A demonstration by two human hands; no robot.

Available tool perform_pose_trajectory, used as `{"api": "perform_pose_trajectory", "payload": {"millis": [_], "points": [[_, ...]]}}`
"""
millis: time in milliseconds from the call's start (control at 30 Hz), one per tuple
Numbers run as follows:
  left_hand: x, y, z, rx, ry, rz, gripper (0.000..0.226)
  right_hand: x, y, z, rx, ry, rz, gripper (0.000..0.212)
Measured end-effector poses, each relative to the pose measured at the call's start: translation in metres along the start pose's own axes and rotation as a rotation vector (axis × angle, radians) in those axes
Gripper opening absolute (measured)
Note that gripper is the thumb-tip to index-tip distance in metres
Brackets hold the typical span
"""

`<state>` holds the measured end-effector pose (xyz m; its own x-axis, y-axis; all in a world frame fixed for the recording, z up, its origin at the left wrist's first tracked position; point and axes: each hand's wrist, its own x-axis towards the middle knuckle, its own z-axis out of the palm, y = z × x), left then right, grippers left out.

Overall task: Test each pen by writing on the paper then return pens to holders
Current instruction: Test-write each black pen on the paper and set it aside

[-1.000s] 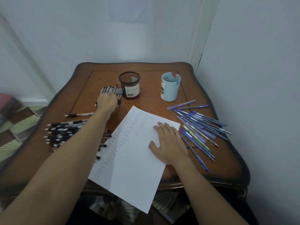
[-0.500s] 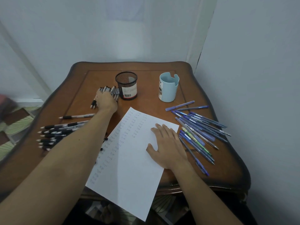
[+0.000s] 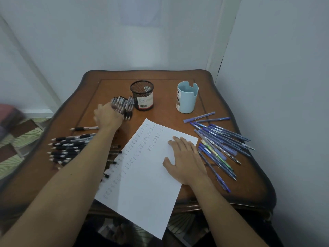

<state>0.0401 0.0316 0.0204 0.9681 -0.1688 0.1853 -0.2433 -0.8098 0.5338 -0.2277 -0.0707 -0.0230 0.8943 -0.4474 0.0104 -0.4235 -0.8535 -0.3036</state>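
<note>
Wooden table (image 3: 231, 175), glossy brown, scalloped edge; black wire-mesh holder (image 3: 142, 95) round with barcode label; pale blue plastic holder (image 3: 187, 99) with notched rim; white paper (image 3: 146, 184) with rows of tiny writing, near corner hanging off the table; left hand (image 3: 108, 116) resting on a bundle of black pens (image 3: 123, 106) just left of the mesh holder, fingers hidden, grasp cannot be told; right hand (image 3: 185, 161) flat, fingers spread, pressing the paper, holding nothing; blue pens (image 3: 219, 145) scattered right; more black pens (image 3: 71, 147) left, partly hidden under the forearm.

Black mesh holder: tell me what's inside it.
The black mesh holder shows only bare mesh inside, no pens sticking up. Its bottom is hidden by the near wall and label.
</note>
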Motion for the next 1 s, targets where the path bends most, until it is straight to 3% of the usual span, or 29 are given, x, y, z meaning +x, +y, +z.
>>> {"api": "perform_pose_trajectory", "payload": {"millis": [167, 333, 500, 633, 800, 900, 1000], "points": [[0.004, -0.025, -0.019, 0.246, -0.130, -0.063, 0.048, -0.001, 0.000, 0.000, 0.001, 0.009, -0.005, 0.070], [-0.001, -0.037, -0.026, 0.384, -0.226, -0.089, 0.029, -0.001, 0.000, 0.000, 0.000, 0.005, -0.003, 0.067], [-0.005, -0.039, -0.032, 0.380, -0.191, -0.099, 0.012, 0.000, 0.000, 0.001, 0.007, 0.009, 0.002, 0.065], [-0.013, -0.039, -0.029, 0.259, -0.143, 0.030, 0.015, -0.001, -0.001, 0.001, -0.003, 0.009, 0.002, 0.066], [-0.040, -0.020, -0.024, -0.116, 0.060, 0.287, 0.022, -0.001, 0.000, 0.001, 0.005, 0.009, 0.003, 0.064], [-0.053, -0.010, -0.023, -0.299, 0.008, 0.414, 0.024, -0.001, -0.001, 0.000, 0.008, 0.008, 0.006, 0.064], [-0.063, -0.004, -0.023, -0.355, -0.045, 0.454, 0.070, -0.001, -0.001, 0.000, 0.011, 0.008, 0.003, 0.065]]}}
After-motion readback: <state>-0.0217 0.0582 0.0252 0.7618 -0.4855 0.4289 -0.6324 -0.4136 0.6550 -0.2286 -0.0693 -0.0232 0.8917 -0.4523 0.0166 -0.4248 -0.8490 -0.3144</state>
